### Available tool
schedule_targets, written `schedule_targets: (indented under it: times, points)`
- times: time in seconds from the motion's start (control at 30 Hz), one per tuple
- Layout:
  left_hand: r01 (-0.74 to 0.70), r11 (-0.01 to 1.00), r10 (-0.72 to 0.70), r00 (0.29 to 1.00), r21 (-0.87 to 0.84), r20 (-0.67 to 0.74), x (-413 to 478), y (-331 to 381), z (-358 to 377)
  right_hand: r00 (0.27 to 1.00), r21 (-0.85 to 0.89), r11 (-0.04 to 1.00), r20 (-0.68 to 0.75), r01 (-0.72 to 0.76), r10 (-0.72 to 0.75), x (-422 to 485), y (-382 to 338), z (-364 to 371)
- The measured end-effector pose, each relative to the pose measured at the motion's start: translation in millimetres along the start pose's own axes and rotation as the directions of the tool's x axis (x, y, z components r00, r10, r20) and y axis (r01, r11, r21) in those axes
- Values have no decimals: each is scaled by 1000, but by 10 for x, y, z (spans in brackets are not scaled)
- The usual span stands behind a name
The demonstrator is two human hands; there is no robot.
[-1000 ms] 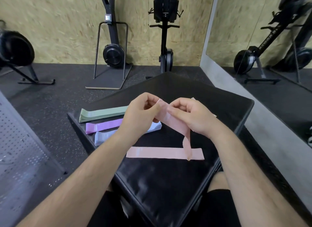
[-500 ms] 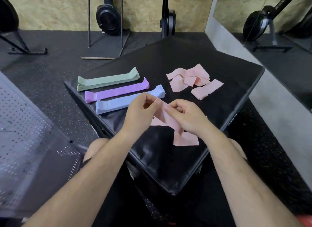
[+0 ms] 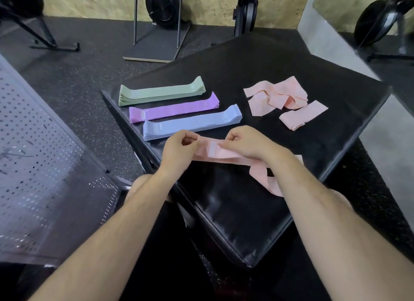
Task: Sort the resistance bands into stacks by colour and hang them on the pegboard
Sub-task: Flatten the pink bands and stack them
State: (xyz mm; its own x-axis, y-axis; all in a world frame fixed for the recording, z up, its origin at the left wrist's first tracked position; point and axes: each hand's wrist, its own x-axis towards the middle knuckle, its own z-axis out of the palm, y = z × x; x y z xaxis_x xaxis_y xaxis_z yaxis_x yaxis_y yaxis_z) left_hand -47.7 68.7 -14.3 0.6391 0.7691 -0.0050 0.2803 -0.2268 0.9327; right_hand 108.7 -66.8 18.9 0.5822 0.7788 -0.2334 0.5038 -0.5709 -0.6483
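Note:
Both hands pinch one pink band (image 3: pixel 220 152) low over the black padded box (image 3: pixel 235 211): my left hand (image 3: pixel 179 150) grips its left end, my right hand (image 3: pixel 248 143) its middle. The band's free end (image 3: pixel 264 179) trails down to the right, under my right forearm. Another pink band seems to lie beneath it, mostly hidden. Behind my hands lie three neat stacks: green (image 3: pixel 161 94), purple (image 3: pixel 173 110) and blue (image 3: pixel 192 123). A loose pile of pink bands (image 3: pixel 277 96) sits at the back right, with one folded pink band (image 3: pixel 302 114) beside it.
A grey perforated pegboard (image 3: pixel 44 166) lies flat on the floor to my left, close to the box's corner. Gym machines and a metal frame stand on the rubber floor along the far wooden wall. A mirror runs along the right.
The view has tilted down, bringing the pink pile and all stacks into sight. My hands have lowered the pink band and spread it from a dangling loop to nearly flat over the box.

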Motion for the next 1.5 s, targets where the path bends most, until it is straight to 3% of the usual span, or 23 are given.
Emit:
schedule_targets:
  times: [0.37, 0.87, 0.93, 1.0, 1.07, 1.1, 1.23, 1.5]
  points:
    - [-34, 998, 37, 998, 51, -44, 112, -321, 21, 995, -97, 994, 79, -56, 64, 364, 118, 180]
    - [-76, 991, 89, 989, 112, -116, 79, -389, 97, 997, -192, 979, 38, -64, 72, 330, 46, 238]
    - [-190, 945, 231, 964, 267, -130, 54, -392, 126, 996, -213, 975, 40, -68, 78, 325, 28, 241]
    - [-369, 752, 437, 899, 546, 5, 17, -403, 180, 996, -214, 974, 42, -68, 79, 323, 24, 247]
    - [-472, 565, 488, 853, 677, 187, -3, -416, 249, 997, -223, 973, 43, -59, 70, 324, 20, 254]
    - [-485, 527, 463, 853, 698, 242, -7, -426, 274, 997, -230, 972, 45, -53, 65, 317, 11, 255]
    - [-431, 554, 282, 902, 712, 327, 3, -498, 300, 996, -210, 977, 64, -46, 61, 261, 0, 199]
    - [-380, 567, 217, 925, 731, 312, -12, -435, 315, 982, -273, 959, 139, -83, 125, 77, -29, -300]
